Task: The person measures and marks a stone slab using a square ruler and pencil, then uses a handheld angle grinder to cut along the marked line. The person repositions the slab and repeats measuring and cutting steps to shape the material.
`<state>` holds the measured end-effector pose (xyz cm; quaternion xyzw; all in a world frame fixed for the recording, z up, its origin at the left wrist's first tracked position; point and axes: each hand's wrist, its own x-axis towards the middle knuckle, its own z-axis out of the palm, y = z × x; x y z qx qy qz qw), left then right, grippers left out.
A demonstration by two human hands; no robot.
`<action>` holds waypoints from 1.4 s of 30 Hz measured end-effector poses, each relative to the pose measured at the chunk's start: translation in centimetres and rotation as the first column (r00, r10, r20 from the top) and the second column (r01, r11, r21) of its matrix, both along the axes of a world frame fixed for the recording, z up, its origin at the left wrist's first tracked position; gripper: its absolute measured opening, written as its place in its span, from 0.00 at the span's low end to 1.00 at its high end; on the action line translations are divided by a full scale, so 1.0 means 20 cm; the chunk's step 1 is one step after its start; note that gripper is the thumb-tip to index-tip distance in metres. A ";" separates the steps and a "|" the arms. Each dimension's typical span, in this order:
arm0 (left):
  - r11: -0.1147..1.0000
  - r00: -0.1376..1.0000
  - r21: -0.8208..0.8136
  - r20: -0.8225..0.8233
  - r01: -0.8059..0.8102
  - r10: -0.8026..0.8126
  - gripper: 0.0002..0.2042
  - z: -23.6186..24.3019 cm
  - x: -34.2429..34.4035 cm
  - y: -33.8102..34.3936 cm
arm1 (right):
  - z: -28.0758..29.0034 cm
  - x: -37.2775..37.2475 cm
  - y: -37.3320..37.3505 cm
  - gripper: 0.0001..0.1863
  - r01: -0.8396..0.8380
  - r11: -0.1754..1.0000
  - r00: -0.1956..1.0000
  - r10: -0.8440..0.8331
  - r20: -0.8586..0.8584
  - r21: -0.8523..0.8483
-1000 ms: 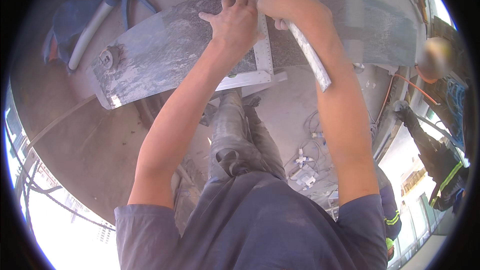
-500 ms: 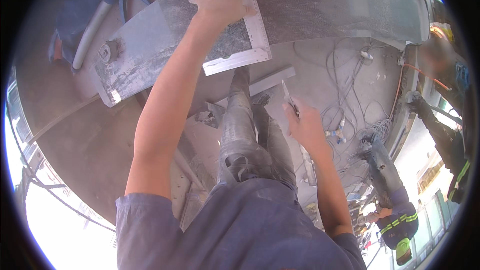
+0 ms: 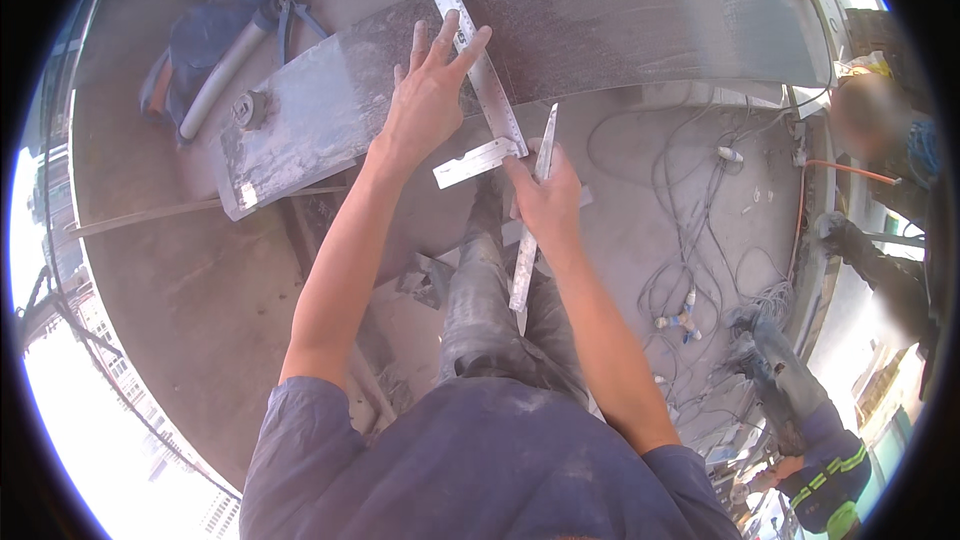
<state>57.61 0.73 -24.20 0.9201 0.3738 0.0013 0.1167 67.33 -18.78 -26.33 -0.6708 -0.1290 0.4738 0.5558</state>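
A metal try square (image 3: pixel 492 98) with a ruled blade slants across a long grey panel (image 3: pixel 640 25). Its short stock sits past the panel's near edge. My left hand (image 3: pixel 428 100) is spread over the blade, with fingertips on or just above it. Beside the square's corner, my right hand (image 3: pixel 545 190) is closed round a knife-like tool (image 3: pixel 527 260). That tool is long and narrow, with a pointed end up and a pale, speckled lower part. Right fingertips reach the square's corner; whether they pinch it I cannot tell.
A tape measure (image 3: pixel 249 110) rests on the panel's left end. Beyond it lie a dark bag (image 3: pixel 225 30), a pale tube (image 3: pixel 213 85) and pliers (image 3: pixel 290 20). Cables (image 3: pixel 680 210) tangle on the floor at right. Two people work at the right, one in a reflective-striped jacket (image 3: pixel 830 480).
My right hand has come up and left to the square's corner with the tool. The square has tilted and shifted nearer me. My left hand's fingers are now spread over its blade.
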 end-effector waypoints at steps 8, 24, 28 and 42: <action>0.942 0.940 0.086 0.078 0.325 -0.332 0.16 0.30 -0.05 -0.08 | 0.32 0.23 -0.30 0.19 -0.086 0.996 0.975 0.082 0.207 0.010; 0.803 0.931 0.471 0.200 -0.366 0.307 0.30 -0.15 0.50 1.53 | -0.24 0.39 -0.58 0.16 0.080 0.980 0.956 -0.024 0.292 -0.181; 0.771 0.896 0.457 0.226 -0.444 0.382 0.30 -0.29 0.60 1.65 | -0.27 0.40 -0.41 0.16 0.037 0.952 0.980 0.025 0.198 -0.305; 0.875 0.846 0.176 0.395 -0.452 0.357 0.46 -0.23 0.43 1.67 | -0.38 0.44 -0.21 0.14 0.052 0.945 0.994 -0.016 0.111 -0.323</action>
